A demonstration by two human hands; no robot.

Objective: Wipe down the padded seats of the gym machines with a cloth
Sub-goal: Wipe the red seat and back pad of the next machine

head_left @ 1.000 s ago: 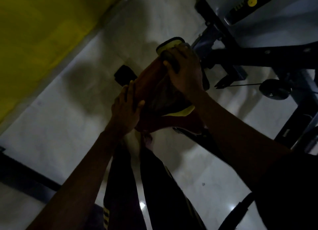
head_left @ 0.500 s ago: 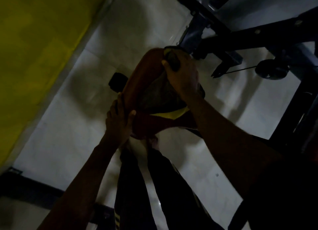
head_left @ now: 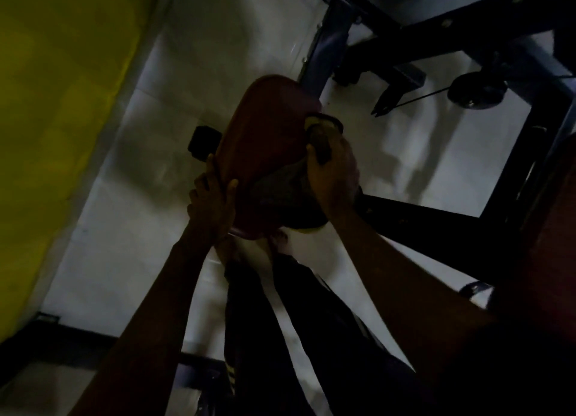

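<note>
Two risks stand out. The larger concerns the seat: its mount is hidden, and the left hand, its grip curled round the pad's near left edge with the thumb on top, looks to be steadying it, so a slack hold could let the pad shift under the wiping push. The smaller concerns the cloth: the right hand has its grip clamped on a bunched part at the pad's right side, and the loose tail could fold under, leaving the bare far half unwiped; dim light would hide missed patches. Around lie the pale floor, a yellow wall on the left, the dark machine frame on the right, a pulley wheel, and a black knob just beside the seat. The frame bar near the right forearm would likely cramp a wide sweep.
</note>
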